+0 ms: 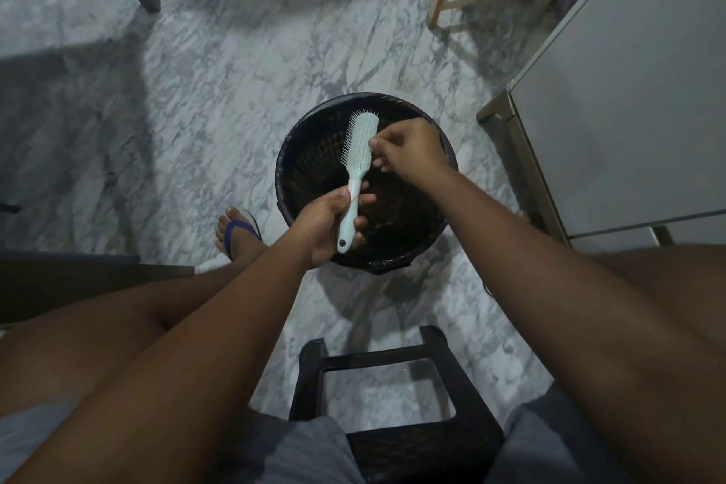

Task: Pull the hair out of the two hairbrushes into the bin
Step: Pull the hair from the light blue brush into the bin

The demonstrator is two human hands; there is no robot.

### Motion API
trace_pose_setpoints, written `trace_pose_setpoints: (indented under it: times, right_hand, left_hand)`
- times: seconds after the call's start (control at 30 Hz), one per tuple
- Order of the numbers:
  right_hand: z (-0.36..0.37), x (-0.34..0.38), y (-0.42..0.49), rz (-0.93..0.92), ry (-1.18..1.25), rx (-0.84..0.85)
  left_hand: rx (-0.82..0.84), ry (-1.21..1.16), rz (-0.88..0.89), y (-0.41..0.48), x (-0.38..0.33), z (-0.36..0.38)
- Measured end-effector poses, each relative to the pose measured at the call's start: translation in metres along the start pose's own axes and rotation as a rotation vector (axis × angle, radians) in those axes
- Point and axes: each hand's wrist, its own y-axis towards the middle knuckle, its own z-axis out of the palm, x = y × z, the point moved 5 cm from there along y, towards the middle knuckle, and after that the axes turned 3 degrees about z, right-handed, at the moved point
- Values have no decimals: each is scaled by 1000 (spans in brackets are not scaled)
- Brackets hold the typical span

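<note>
Hairbrush (359, 153), pale blue-green, sits in my left grip (328, 224): I have my fingers wrapped around its handle, with the handle's end poking out below my palm and the bristled head pointing up and away from me. The brush hangs directly over the open mouth of the black bin (314, 153), not touching it. My right grip (406, 147) is just beside the brush head, on its right edge, with thumb and fingertips pinched together against the bristles; whether any hair is caught between them is too small to tell. The bin stands on the marble floor (196, 90) below both grips, lined with a dark bag, and something dark lies in its bottom. Nearer to me than the grips, between my knees, is a black plastic stool (310, 373). To the right of my right grip stands a pale cabinet (628, 110). My foot in a blue sandal (239, 232) rests left of the bin.
</note>
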Motion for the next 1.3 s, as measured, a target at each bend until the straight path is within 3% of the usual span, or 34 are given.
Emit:
trace_pose_setpoints:
  times: [0.2, 0.4, 0.63, 0.97, 1.2, 1.3]
  right_hand:
    - [-18, -8, -2, 72, 185, -182]
    - [-2, -12, -12, -47, 18, 120]
    - [-17, -2, -9, -109, 71, 97]
    - [-28, 3, 13, -17, 198, 97]
    - [-14, 9, 14, 107, 68, -119]
    - [1, 19, 6, 48, -129, -50]
  left_hand:
    - [10, -130, 12, 0, -1, 0]
    - [28, -136, -27, -2, 1, -1]
    - [119, -115, -71, -6, -2, -3]
    - [157, -114, -72, -8, 4, -3]
    - [67, -114, -4, -6, 5, 0]
    - [27, -86, 35, -5, 4, 0]
